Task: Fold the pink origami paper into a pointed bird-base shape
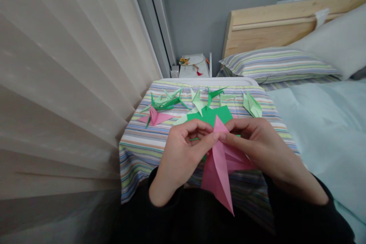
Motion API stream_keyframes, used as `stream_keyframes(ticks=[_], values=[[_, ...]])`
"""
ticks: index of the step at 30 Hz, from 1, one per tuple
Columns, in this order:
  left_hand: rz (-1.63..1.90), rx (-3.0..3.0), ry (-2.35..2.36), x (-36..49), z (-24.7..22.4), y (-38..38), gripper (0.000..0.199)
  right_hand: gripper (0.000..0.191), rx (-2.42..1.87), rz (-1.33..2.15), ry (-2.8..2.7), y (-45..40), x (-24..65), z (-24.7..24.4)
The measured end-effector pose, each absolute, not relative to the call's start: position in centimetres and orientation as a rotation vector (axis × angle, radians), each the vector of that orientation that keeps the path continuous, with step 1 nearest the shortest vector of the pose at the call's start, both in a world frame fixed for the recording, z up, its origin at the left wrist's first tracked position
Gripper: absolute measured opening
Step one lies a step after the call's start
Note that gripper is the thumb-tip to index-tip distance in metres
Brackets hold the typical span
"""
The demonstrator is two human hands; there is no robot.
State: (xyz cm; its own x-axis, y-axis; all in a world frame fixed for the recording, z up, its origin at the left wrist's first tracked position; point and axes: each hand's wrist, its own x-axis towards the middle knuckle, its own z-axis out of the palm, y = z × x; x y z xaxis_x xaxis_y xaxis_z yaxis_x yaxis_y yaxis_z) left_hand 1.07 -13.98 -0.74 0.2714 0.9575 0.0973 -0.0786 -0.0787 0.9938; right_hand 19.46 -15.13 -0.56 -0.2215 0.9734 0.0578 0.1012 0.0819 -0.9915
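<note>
A partly folded pink paper (219,167) is held up above the front of the small table, its narrow tip pointing away and its wider flaps hanging toward me. My left hand (185,145) pinches it near the tip from the left. From the right, my right hand (254,141) pinches the same spot, the two thumbs almost touching. Behind the hands lie green paper sheets (210,115). Folded paper cranes, green (167,102) and pink (156,117), rest at the table's back left. A pale green folded piece (252,105) lies at the back right.
A striped cloth (137,137) covers the table. Pleated curtain (71,84) hangs close on the left. To the right is a bed with light blue bedding (314,122) and a striped pillow (280,63). A white stand (188,70) is behind the table.
</note>
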Motion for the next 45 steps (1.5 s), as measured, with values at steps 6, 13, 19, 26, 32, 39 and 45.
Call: stream_keyframes(ticks=[6, 13, 19, 26, 32, 39, 45], values=[[1.16, 1.411, 0.983, 1.1, -0.7, -13.9, 0.008, 0.023, -1.116, 1.302, -1.507, -15.1, 18.7, -0.8], [1.244, 1.365, 0.978, 1.0, -0.9, -13.7, 0.014, 0.022, -1.175, 1.308, -1.526, -15.1, 18.4, -0.7], [1.268, 1.328, 0.967, 0.5, -1.3, -13.0, 0.018, 0.029, -1.21, 1.44, -1.634, -14.9, 18.7, -1.2], [1.242, 1.313, 0.963, 0.5, -1.6, -13.0, 0.017, 0.025, -1.247, 1.505, -1.705, -14.8, 19.0, -1.0], [1.326, 1.304, 0.991, 0.2, -1.5, -12.9, 0.019, 0.022, -1.144, 1.219, -1.759, -15.0, 19.3, -0.4], [1.356, 1.241, 0.986, 0.0, -1.7, -12.4, 0.02, 0.018, -1.071, 0.241, -1.841, -15.8, 19.6, -0.4], [1.325, 1.206, 0.992, 0.2, -2.2, -12.0, 0.023, 0.02, -0.973, 0.231, -2.079, -16.6, 19.0, -0.3]])
